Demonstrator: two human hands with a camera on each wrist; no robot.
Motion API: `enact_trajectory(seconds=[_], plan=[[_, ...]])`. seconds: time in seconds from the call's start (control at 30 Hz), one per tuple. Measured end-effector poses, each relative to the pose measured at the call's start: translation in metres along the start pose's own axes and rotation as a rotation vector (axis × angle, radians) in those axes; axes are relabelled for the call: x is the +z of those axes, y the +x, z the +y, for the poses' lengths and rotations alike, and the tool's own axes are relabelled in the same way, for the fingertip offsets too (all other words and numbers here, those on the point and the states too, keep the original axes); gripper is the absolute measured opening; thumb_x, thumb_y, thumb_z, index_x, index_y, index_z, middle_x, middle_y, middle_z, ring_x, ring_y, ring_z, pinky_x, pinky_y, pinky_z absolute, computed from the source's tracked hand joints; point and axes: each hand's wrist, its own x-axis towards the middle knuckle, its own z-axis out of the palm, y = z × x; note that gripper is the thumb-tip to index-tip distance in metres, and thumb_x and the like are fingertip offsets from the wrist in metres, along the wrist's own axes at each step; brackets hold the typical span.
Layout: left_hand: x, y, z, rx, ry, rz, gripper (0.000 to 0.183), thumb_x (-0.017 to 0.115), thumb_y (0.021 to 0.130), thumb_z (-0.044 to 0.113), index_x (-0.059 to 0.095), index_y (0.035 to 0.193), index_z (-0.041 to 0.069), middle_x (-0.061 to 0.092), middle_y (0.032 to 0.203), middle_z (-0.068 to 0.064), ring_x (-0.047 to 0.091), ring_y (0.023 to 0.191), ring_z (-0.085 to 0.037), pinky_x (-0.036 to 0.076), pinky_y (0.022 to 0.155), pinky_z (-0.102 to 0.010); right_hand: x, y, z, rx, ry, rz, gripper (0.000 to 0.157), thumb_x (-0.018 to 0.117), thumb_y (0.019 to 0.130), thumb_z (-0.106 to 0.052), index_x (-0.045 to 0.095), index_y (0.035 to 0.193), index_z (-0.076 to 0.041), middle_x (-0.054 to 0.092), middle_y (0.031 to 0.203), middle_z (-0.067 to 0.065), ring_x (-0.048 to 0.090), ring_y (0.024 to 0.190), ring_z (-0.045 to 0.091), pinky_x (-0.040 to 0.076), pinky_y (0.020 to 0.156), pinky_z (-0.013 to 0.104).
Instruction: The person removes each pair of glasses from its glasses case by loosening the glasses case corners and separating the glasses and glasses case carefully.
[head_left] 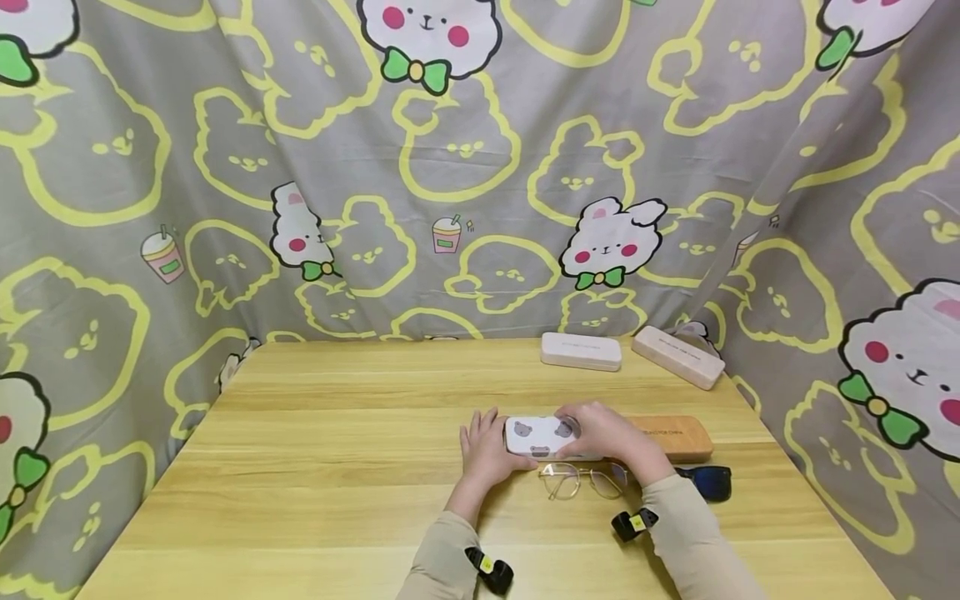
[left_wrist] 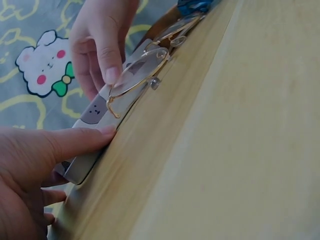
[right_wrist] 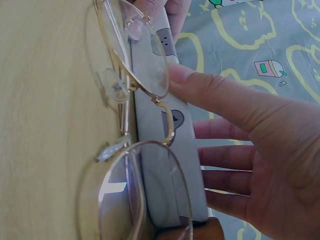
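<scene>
A white glasses case (head_left: 536, 435) printed with grey bear faces lies on the wooden table, its lid down. At its left end my left hand (head_left: 483, 454) holds it, thumb along the near side and fingers around the end. My right hand (head_left: 606, 433) grips the case farther right, with the thumb (right_wrist: 195, 82) on the near face and the other fingers behind it. Just in front of the case, gold wire-rimmed glasses (head_left: 586, 472) stand with clear lenses; in both wrist views they overlap the case.
An orange-brown case (head_left: 686, 437) lies to the right, partly behind my right hand. Dark sunglasses (head_left: 712, 483) rest near it, beside my right forearm. Toward the back right are a white case (head_left: 581, 352) and a pale pink case (head_left: 678, 358). A patterned curtain (head_left: 465, 183) hangs behind the table (head_left: 315, 467).
</scene>
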Motion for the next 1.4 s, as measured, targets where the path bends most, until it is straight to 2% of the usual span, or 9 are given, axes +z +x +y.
enact_trajectory(seconds=[0.23,0.4,0.53,0.73,0.87,0.97,1.2,1.4], plan=[[-0.008,-0.001,0.002,0.009,-0.016,-0.045,0.083,0.090,0.061,0.038,0.056,0.131,0.007,0.040,0.151,-0.020,0.022,0.145,-0.047,0.007,0.117,-0.068,-0.004,-0.003,-0.003,0.007,-0.020,-0.031,0.066,0.085,0.072,-0.040,0.064,0.124,-0.004,0.068,0.120,0.011,0.065,0.104,0.023,0.054,0.089,0.040],[-0.014,-0.002,0.004,0.017,-0.033,-0.084,0.088,0.090,0.062,0.036,0.052,0.136,0.007,0.040,0.151,-0.022,0.021,0.144,-0.049,0.006,0.115,-0.071,-0.011,-0.007,-0.007,0.017,-0.034,-0.026,0.074,0.083,0.073,-0.042,0.059,0.132,-0.007,0.061,0.134,0.015,0.058,0.121,0.034,0.048,0.101,0.053],[-0.019,-0.002,0.006,0.005,-0.051,-0.113,0.092,0.089,0.063,0.037,0.049,0.140,0.008,0.040,0.151,-0.020,0.021,0.144,-0.050,0.004,0.114,-0.072,-0.019,-0.010,-0.010,0.005,-0.048,-0.007,0.074,0.080,0.076,-0.043,0.055,0.135,-0.006,0.058,0.136,0.018,0.055,0.125,0.039,0.045,0.103,0.058],[-0.033,-0.003,0.012,-0.027,-0.060,-0.125,0.088,0.088,0.065,0.038,0.051,0.140,0.010,0.046,0.149,-0.016,0.026,0.144,-0.047,0.004,0.113,-0.074,-0.030,-0.014,-0.009,-0.027,-0.054,0.028,0.066,0.075,0.083,-0.040,0.055,0.136,-0.007,0.059,0.135,0.018,0.055,0.124,0.040,0.046,0.101,0.057],[-0.041,-0.003,0.017,-0.046,-0.077,-0.123,0.083,0.087,0.066,0.035,0.053,0.138,0.010,0.053,0.143,-0.015,0.041,0.137,-0.043,0.010,0.112,-0.074,-0.037,-0.017,-0.008,-0.019,-0.047,0.056,0.062,0.072,0.086,-0.042,0.056,0.136,-0.009,0.060,0.135,0.016,0.055,0.125,0.037,0.047,0.102,0.054],[-0.047,-0.003,0.020,-0.045,-0.095,-0.131,0.078,0.085,0.071,0.033,0.053,0.138,0.009,0.057,0.138,-0.017,0.049,0.131,-0.042,0.019,0.110,-0.073,-0.043,-0.021,-0.008,-0.003,-0.041,0.068,0.059,0.070,0.087,-0.041,0.057,0.136,-0.009,0.060,0.134,0.015,0.056,0.124,0.036,0.047,0.102,0.053],[-0.056,-0.004,0.027,-0.005,-0.105,-0.130,0.067,0.076,0.083,0.034,0.052,0.139,0.008,0.056,0.140,-0.017,0.051,0.128,-0.042,0.040,0.104,-0.062,-0.054,-0.026,-0.007,0.014,-0.035,0.084,0.054,0.069,0.090,-0.034,0.056,0.135,-0.009,0.060,0.134,0.015,0.057,0.124,0.037,0.047,0.102,0.054],[-0.064,0.002,0.034,0.028,-0.077,-0.082,0.062,0.074,0.085,0.035,0.054,0.138,0.010,0.058,0.139,-0.014,0.053,0.128,-0.039,0.044,0.103,-0.057,-0.060,-0.027,-0.006,0.019,-0.046,0.133,0.054,0.069,0.089,-0.035,0.058,0.134,-0.007,0.061,0.133,0.017,0.057,0.122,0.038,0.047,0.102,0.054]])
